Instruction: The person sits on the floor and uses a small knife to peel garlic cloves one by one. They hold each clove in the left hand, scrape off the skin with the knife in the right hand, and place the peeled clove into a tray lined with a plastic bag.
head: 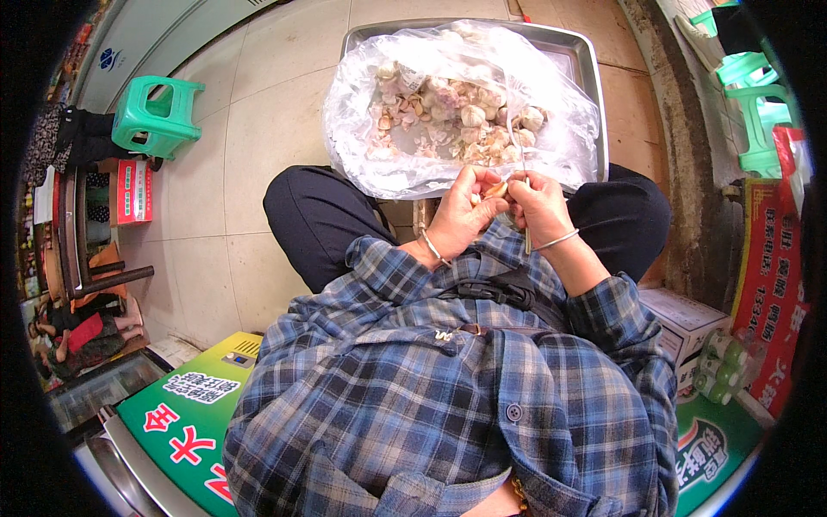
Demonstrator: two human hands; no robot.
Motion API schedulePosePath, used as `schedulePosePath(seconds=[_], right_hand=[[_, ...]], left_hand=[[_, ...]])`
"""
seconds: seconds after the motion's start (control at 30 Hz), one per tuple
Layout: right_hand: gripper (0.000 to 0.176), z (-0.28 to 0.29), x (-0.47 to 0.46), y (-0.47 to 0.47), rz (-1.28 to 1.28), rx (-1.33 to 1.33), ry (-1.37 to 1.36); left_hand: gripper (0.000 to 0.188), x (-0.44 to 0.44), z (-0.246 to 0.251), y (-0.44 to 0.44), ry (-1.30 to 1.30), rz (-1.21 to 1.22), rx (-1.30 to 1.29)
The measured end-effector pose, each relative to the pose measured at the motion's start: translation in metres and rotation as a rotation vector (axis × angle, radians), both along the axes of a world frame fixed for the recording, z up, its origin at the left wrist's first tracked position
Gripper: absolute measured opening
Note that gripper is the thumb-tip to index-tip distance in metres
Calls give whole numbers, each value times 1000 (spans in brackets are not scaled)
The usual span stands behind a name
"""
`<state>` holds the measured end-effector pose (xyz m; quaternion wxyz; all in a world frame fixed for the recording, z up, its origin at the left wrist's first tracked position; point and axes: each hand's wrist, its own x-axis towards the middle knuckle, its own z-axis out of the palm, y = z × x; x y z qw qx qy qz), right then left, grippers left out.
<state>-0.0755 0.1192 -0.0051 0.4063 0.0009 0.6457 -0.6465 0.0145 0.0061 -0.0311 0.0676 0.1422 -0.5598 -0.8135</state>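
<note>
My left hand (pixel 466 210) is closed around garlic cloves (pixel 496 189), some of them partly covered by the fingers. Close against it, my right hand (pixel 541 208) grips a thin knife (pixel 528 240); its narrow blade points away from me and its pale handle shows below the palm. Both hands are between my knees, at the near edge of a metal tray (pixel 603 129). A clear plastic bag (pixel 345 123) lies spread open over that tray. Inside the bag are several whole garlic bulbs (pixel 473 116), with loose papery skins (pixel 402 117) mostly to their left.
On the tiled floor at left stands a green plastic stool (pixel 158 113), with a red carton (pixel 134 190) beyond a person's legs. Boxes (pixel 685 316) and packed green bottles (pixel 720 368) are at my right. Behind me is a green printed surface (pixel 194 400).
</note>
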Motion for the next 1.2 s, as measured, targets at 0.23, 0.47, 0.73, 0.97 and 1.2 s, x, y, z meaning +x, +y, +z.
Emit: schedulePosePath(seconds=[0.23, 0.47, 0.73, 0.97, 1.2], right_hand=[[10, -10, 2, 0, 55, 89, 106], [17, -36, -2, 5, 160, 344, 514], [17, -27, -5, 6, 139, 297, 472], [16, -11, 1, 1, 87, 71, 259], [13, -9, 0, 1, 51, -17, 86]], left_hand=[[16, -1, -3, -5, -34, 35, 139], [19, 1, -5, -11, -47, 69, 423], [19, 1, 0, -10, -97, 98, 275], [18, 1, -4, -3, -121, 59, 108], [20, 3, 2, -1, -101, 17, 10]])
